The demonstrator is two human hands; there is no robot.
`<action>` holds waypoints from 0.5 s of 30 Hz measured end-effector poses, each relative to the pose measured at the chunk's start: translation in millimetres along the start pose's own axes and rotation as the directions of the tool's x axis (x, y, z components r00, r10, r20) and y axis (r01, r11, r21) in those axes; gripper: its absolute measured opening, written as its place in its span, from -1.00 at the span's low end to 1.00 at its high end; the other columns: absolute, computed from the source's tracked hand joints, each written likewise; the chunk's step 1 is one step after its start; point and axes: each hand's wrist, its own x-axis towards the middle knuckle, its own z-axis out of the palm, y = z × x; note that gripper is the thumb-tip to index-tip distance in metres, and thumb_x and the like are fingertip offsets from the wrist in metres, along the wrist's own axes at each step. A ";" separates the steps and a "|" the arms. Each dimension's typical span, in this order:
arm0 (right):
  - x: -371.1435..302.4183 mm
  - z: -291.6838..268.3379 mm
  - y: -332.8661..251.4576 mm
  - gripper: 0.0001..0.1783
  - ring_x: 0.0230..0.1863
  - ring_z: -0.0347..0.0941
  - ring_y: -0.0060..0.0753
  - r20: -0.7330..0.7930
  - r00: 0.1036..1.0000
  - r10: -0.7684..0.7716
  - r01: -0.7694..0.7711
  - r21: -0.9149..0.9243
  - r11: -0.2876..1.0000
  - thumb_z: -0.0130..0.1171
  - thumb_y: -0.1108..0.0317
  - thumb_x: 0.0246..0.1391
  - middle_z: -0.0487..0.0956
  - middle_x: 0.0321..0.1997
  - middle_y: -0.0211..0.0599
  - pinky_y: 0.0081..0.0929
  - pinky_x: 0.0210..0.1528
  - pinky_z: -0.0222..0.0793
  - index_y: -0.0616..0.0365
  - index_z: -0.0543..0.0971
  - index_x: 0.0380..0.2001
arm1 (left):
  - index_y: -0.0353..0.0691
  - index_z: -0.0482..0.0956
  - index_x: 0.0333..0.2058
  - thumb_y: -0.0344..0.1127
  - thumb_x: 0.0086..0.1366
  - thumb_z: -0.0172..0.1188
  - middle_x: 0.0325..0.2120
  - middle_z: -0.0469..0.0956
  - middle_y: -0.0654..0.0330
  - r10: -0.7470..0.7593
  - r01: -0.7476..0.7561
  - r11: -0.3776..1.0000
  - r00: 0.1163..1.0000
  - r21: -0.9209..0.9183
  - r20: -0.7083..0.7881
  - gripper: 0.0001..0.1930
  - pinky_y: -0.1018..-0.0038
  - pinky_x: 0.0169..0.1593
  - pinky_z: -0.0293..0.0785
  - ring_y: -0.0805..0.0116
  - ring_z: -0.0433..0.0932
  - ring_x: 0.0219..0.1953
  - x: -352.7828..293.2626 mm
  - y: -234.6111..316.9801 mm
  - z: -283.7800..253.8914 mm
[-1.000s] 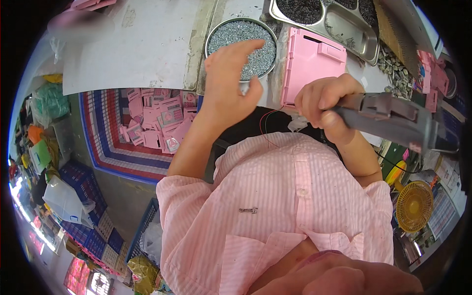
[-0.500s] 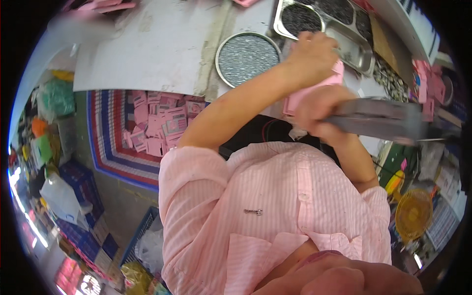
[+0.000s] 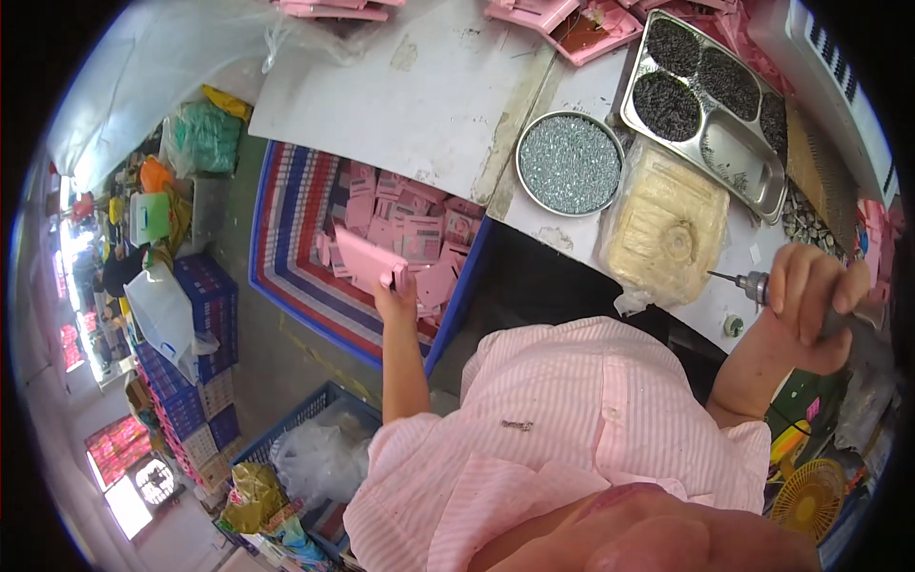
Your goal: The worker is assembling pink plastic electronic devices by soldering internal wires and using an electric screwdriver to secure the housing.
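Observation:
My left hand (image 3: 398, 297) grips a flat pink plastic case (image 3: 362, 255) by its near end, out over a striped woven bag (image 3: 276, 224). Inside that bag lies a heap of similar pink plastic parts (image 3: 419, 226). Off to the right, my right hand (image 3: 810, 296) is wrapped round an electric screwdriver (image 3: 755, 285), its thin bit pointing left above the table edge. Just left of the bit, a yellowish pad wrapped in clear plastic (image 3: 667, 221) rests on the worktable (image 3: 400, 105), with nothing lying on top of it.
A round metal dish (image 3: 519, 172) of small silver pieces stands left of the pad. Behind it sits a steel compartment tray (image 3: 762, 181) with dark screws. More pink parts (image 3: 562, 24) lie at the far edge. A blue crate (image 3: 286, 419) with plastic bags is at lower left.
My left hand has swung from the pad area to above the striped bag, carrying the pink case. The right hand with the screwdriver has shifted right and down, uncovering the wrapped pad.

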 end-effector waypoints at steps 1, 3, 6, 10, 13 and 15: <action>4.0 1.4 -0.4 -0.65 -0.76 0.21 -0.76 0.005 1.000 0.015 -0.015 -0.037 0.999 0.29 0.05 0.17 0.38 -0.72 -0.78 -0.68 -0.57 0.25 -0.06 0.40 -0.16 | -0.34 0.19 0.32 -0.06 0.39 0.06 0.28 0.25 0.01 -0.089 0.088 0.996 0.994 -0.025 -0.068 -0.34 0.11 0.16 0.45 0.03 0.37 0.21 5.2 -5.6 -22.5; 6.7 -0.2 2.7 -0.63 -0.71 0.22 -0.73 -0.035 0.997 0.063 -0.065 -0.068 0.996 0.25 0.08 0.20 0.36 -0.70 -0.72 -0.64 -0.50 0.25 -0.01 0.38 -0.10 | -0.38 0.16 0.33 -0.09 0.39 0.07 0.28 0.23 -0.03 0.037 0.005 0.967 0.986 0.254 -0.160 -0.33 0.11 0.17 0.44 -0.01 0.36 0.23 20.6 -8.5 -35.9; -0.1 -2.7 5.3 -0.61 -0.64 0.25 -0.69 -0.190 0.974 0.121 -0.147 -0.128 0.981 0.24 0.13 0.21 0.36 -0.65 -0.64 -0.60 -0.40 0.26 0.05 0.37 -0.04 | -0.43 0.10 0.34 -0.24 0.37 0.16 0.32 0.15 -0.11 0.638 -0.591 0.364 0.721 0.720 0.269 -0.31 0.11 0.25 0.35 -0.04 0.20 0.32 -29.0 7.3 84.8; 2.7 -2.3 9.0 -0.25 -0.44 0.36 -0.58 -0.347 0.936 0.057 -0.185 -0.350 0.918 0.30 0.18 0.15 0.44 -0.44 -0.46 -0.52 -0.29 0.27 0.22 0.24 0.31 | -0.33 0.25 0.25 -0.37 0.27 0.30 0.20 0.24 -0.05 0.621 -0.965 0.132 0.259 0.227 0.740 -0.37 0.24 0.15 0.41 0.11 0.32 0.21 -87.7 29.3 293.4; 5.5 -1.9 9.3 -0.08 0.01 0.45 -0.32 -0.365 0.931 0.010 -0.204 -0.495 0.845 0.33 0.28 0.11 0.51 -0.02 -0.15 -0.25 0.17 0.30 0.27 0.10 0.42 | -0.31 0.34 0.14 -0.21 0.15 0.40 0.10 0.33 -0.07 0.571 -0.993 -0.091 0.011 0.077 0.821 -0.36 0.20 0.07 0.45 0.03 0.39 0.11 -83.4 34.0 420.2; -0.4 -4.3 11.2 -0.04 0.35 0.28 -0.16 -0.399 0.916 -0.034 -0.226 -0.588 0.777 0.35 0.37 0.06 0.36 0.31 0.05 -0.08 0.39 0.14 0.27 0.07 0.45 | -0.33 0.41 0.08 -0.10 0.09 0.42 0.03 0.42 -0.10 0.481 -0.916 -0.365 -0.030 0.168 0.876 -0.34 0.14 0.04 0.47 -0.06 0.44 0.06 -65.0 23.9 473.7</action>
